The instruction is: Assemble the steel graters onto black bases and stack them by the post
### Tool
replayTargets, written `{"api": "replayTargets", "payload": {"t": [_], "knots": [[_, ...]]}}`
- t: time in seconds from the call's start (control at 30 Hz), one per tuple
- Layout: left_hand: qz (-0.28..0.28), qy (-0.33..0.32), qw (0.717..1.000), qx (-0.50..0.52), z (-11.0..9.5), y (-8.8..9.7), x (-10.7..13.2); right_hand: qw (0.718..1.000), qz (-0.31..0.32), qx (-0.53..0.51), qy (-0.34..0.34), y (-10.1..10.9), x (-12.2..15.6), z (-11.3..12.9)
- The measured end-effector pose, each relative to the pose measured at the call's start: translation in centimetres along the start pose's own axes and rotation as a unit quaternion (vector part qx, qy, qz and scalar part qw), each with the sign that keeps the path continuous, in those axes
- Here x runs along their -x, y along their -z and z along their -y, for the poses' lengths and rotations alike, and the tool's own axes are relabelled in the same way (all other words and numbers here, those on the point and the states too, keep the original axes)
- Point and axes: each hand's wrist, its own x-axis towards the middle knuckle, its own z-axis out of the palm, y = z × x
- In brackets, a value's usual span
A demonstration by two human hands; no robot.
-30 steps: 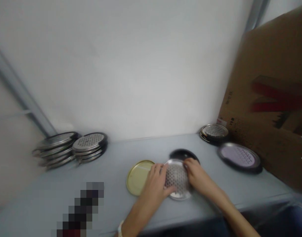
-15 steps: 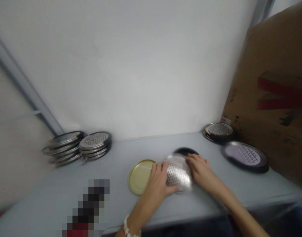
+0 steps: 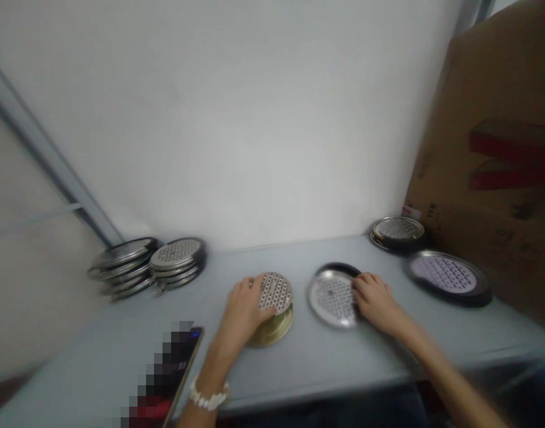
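Observation:
My left hand [image 3: 246,306] grips a round perforated metal grater disc [image 3: 276,292] by its left edge, the thumb on the near side. The disc is over a yellow-gold round lid [image 3: 274,334], covering its far part; whether the two touch I cannot tell. To the right, my right hand [image 3: 375,300] has its fingers closed on the right rim of a round grater [image 3: 334,297] with a silver rim and a black edge at the back. That grater rests on the table, and the fingertips are partly hidden behind its rim.
Two stacks of round graters, the far-left stack [image 3: 123,255] and its neighbour [image 3: 176,255], stand against the wall. At the right are another grater pile [image 3: 399,230], a grater with a pale lilac face [image 3: 450,274] and a large cardboard box [image 3: 490,89]. A phone [image 3: 189,356], partly pixelated, lies front left.
My left hand has moved left with a grater disc, from beside my right hand to over the gold lid. My right hand is slightly further right, by the silver-rimmed grater.

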Motion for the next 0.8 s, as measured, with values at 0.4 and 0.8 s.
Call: {"api": "replayTargets", "payload": {"t": [0.4, 0.8], "knots": [[0.098, -0.057, 0.989, 0.091, 4.2, 0.9, 0.3, 1.000, 0.016, -0.013, 0.016, 0.0, 0.0, -0.3], [0.112, -0.061, 0.988, 0.085, 4.5, 0.4, 0.1, 1.000, 0.019, 0.000, 0.014, -0.3, -0.2, -0.6]]}}
